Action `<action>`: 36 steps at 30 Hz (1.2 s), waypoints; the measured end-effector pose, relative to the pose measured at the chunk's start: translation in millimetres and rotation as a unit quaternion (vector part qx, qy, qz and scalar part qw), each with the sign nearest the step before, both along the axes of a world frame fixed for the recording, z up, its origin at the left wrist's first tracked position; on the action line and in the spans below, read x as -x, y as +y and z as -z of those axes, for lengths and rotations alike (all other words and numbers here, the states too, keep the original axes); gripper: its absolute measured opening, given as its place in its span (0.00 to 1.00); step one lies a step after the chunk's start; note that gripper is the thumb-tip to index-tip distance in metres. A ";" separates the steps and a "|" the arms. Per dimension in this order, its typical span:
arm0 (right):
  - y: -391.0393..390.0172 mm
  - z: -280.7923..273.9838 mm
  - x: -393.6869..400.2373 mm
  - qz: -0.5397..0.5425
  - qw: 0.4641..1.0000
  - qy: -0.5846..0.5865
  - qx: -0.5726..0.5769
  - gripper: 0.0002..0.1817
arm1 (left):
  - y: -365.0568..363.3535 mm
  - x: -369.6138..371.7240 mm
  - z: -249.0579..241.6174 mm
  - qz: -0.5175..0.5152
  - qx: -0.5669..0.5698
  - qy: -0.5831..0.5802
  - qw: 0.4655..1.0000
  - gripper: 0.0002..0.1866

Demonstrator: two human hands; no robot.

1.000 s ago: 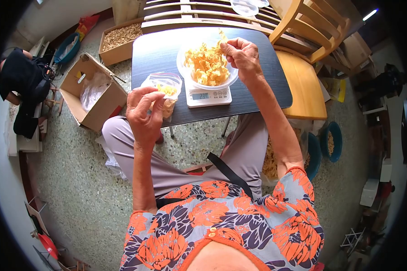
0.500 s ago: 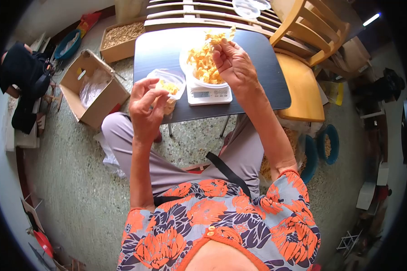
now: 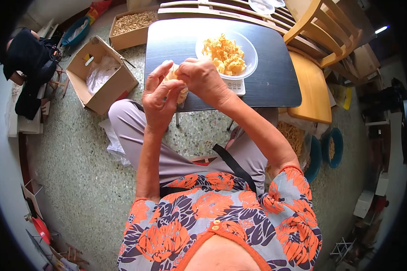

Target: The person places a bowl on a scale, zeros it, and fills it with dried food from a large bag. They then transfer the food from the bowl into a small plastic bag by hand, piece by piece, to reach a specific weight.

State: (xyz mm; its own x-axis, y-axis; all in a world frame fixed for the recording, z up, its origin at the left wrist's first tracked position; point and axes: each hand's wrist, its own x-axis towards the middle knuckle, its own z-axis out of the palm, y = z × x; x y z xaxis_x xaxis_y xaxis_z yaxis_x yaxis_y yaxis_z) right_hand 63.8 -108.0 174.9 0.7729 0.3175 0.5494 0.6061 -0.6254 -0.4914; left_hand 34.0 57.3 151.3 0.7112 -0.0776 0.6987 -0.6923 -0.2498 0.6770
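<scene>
My left hand point(image 3: 159, 97) is closed round the upper part of a small clear plastic bag point(image 3: 182, 96), which holds pale yellow dried pieces and hangs at the table's near edge. Right beside it, my right hand point(image 3: 202, 80) has its fingers bent together at the bag's mouth; its fingertips, and whatever they grip, are hidden. Behind my right hand a clear plastic bowl point(image 3: 252, 58) with a heap of curled yellow-orange dried pieces point(image 3: 224, 53) rests on a white digital scale point(image 3: 238, 86), partly covered by my right wrist.
The dark table point(image 3: 276, 83) stands before my knees. A wooden chair point(image 3: 309, 90) adjoins its right side. To the left are an open cardboard box point(image 3: 88, 97) with plastic bags and a tray of brown pieces point(image 3: 133, 23). Blue basins point(image 3: 333, 147) stand on the floor at right.
My right hand has moved from above the bowl, where it held dried pieces, down and left to the bag's mouth. The bag's opening, wide before, is now gathered between both hands.
</scene>
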 end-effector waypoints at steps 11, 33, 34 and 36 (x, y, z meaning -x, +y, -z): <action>0.9 -22.8 -3.8 -0.123 0.945 0.031 0.300 0.08 | 3.0 4.1 11.7 0.004 0.007 0.006 1.000 0.11; -114.2 -25.8 -64.2 0.170 0.951 0.045 0.253 0.19 | -0.9 -1.1 6.7 -0.008 0.081 0.038 0.996 0.08; -110.8 -22.7 -63.5 0.171 0.950 0.048 0.257 0.19 | 2.2 0.9 5.3 -0.009 0.064 0.035 0.997 0.08; -106.8 -20.6 -63.2 0.158 0.951 0.024 0.264 0.16 | 6.1 3.2 2.1 -0.005 0.060 0.040 0.997 0.09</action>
State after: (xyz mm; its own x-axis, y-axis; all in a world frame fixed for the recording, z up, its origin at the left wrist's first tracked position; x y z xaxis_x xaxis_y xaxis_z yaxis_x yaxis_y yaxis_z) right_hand 127.0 -214.8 195.5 0.8960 0.2861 0.3395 0.3310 -0.9401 -0.0813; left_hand 30.8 63.4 149.2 0.7656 0.0106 0.6432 -0.6325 -0.1696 0.7558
